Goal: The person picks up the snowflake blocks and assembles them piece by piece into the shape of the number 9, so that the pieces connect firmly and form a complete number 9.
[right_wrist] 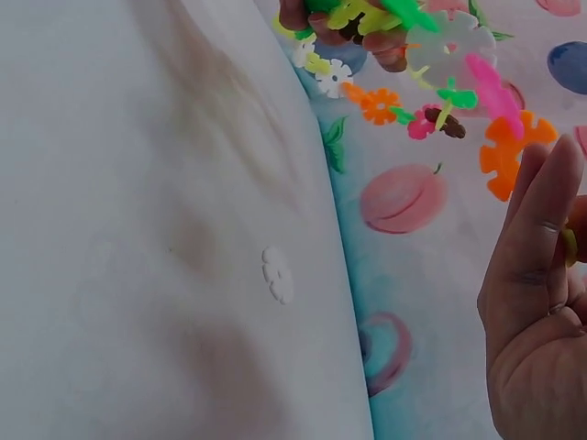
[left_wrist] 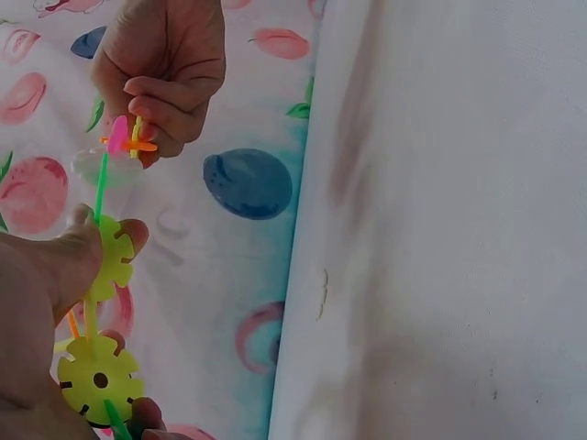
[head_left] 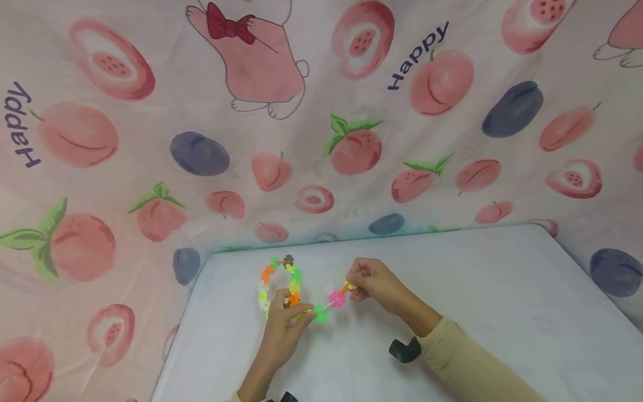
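A chain of notched plastic snowflake discs [head_left: 263, 296] loops up at the left of the table, in orange, green, yellow, white and brown. My left hand [head_left: 282, 332] pinches the chain at a yellow disc [left_wrist: 114, 258] between thumb and finger. From there a short run goes right through a green disc [head_left: 320, 314], a pink disc [head_left: 337, 298] and an orange disc [right_wrist: 503, 165]. At its end my right hand [head_left: 377, 283] pinches a yellow disc [head_left: 350, 285], mostly hidden by the fingers in the right wrist view. A white disc [head_left: 329, 290] sits beside the pink one.
The white-covered table [head_left: 502, 312] lies under both hands. A loose white disc [right_wrist: 277, 275] shows on its surface in the right wrist view. Fruit-printed cloth [head_left: 281, 139] rises behind the table's back edge. A black camera mount [head_left: 406, 350] juts from the right wrist.
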### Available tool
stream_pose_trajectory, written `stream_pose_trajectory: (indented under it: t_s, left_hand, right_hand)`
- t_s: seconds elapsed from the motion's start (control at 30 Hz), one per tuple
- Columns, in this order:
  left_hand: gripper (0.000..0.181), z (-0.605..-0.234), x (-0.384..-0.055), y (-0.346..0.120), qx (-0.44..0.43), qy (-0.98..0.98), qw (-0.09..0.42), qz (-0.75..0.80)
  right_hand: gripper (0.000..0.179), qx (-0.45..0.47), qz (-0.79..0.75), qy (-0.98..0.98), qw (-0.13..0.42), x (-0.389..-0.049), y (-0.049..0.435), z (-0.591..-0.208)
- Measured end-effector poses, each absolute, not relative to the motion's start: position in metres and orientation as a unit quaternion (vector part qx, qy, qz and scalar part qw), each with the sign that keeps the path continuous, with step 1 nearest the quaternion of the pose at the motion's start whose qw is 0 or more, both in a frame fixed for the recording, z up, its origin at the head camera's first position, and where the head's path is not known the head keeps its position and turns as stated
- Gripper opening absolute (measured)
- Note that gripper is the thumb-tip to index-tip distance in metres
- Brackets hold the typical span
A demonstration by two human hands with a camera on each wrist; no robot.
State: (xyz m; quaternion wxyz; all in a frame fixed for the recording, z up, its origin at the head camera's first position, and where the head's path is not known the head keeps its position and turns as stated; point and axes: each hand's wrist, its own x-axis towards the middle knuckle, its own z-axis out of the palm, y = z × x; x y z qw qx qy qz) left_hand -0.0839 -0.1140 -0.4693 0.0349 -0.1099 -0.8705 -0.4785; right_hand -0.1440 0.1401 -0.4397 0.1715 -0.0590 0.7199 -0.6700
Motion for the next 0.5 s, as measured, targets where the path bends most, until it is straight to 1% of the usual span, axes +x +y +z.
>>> stream_pose_trajectory:
  t_s: [0.2, 0.5]
  left_hand:
    - [0.014, -0.465, -0.083, -0.112, -0.103, -0.876, 0.040, -0.469]
    - [0.018, -0.463, -0.082, -0.113, -0.093, -0.886, 0.040, -0.452]
  right_hand:
    - [0.018, -0.056, -0.676, 0.715, 0.170, -0.143, 0.139, -0.445]
    - [0.025, -0.020, -0.679, 0.716, 0.157, -0.146, 0.141, -0.451]
